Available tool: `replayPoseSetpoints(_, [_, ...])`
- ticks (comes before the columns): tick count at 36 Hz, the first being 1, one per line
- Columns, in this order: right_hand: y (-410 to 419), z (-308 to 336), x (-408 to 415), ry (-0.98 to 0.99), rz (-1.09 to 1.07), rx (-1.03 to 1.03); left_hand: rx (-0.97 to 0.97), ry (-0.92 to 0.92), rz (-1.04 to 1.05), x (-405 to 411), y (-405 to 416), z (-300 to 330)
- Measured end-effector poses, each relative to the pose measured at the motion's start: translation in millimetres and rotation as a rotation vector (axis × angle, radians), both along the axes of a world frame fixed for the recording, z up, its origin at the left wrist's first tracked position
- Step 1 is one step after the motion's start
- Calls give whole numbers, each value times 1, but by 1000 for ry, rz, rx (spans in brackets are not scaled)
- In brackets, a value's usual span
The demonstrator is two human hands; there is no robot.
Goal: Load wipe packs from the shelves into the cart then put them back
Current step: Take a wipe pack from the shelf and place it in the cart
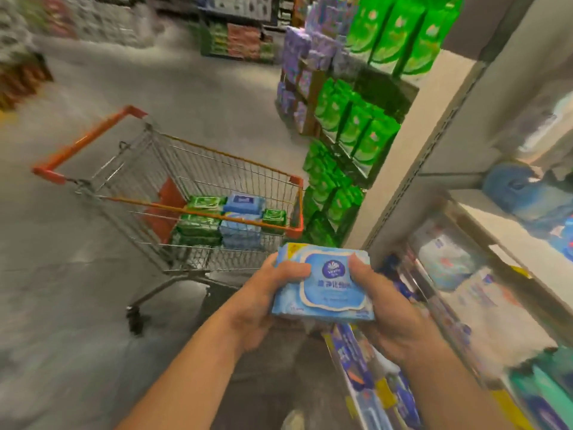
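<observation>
A light blue wipe pack [328, 293] with a white-edged lid label is held flat in front of me, between the cart and the shelves. My left hand [269, 293] grips its left edge with the thumb on top. On the other side my right hand [384, 305] grips its right edge the same way. The wire shopping cart [248, 169] with orange trim stands on the floor just beyond the pack, to the left. Inside it lie several green wipe packs [198, 225] and blue wipe packs [243, 204].
White shelves [483, 231] on my right carry blurred blue and white packs. Further along the aisle stand green packs [369, 131] and purple packs [297, 57]. Grey floor [77, 274] spreads to the left of the cart. Distant store displays sit at the back.
</observation>
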State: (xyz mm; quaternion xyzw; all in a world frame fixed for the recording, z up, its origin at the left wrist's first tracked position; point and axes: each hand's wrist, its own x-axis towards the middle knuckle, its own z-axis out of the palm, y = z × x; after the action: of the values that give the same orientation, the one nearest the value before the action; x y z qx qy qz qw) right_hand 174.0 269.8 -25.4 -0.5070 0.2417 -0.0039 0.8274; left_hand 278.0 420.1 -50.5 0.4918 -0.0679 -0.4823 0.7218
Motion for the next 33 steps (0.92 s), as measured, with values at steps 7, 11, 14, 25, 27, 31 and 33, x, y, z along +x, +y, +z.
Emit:
replayPoseSetpoints(7, [0, -25, 85, 40, 130, -35, 140, 43, 122, 60, 9, -12])
replayPoseSetpoints(11, [-17, -44, 136, 76, 154, -66, 257, 12, 103, 103, 0, -24])
replayPoseSetpoints(14, [-31, -51, 175, 104, 149, -82, 334, 5, 117, 139, -14, -29])
replayPoseSetpoints(25, [-102, -66, 287, 98, 165, 28, 410, -88, 132, 258, -83, -16])
replayPoseSetpoints(27, [-111, -71, 302, 111, 191, 39, 420, -82, 145, 272, -90, -22])
replayPoseSetpoints(31, [-126, -82, 325, 137, 239, 44, 419, -49, 129, 297, -100, -31])
replayPoseSetpoints(33, [-133, -90, 334, 135, 244, 50, 417, -33, 97, 310, -107, -36])
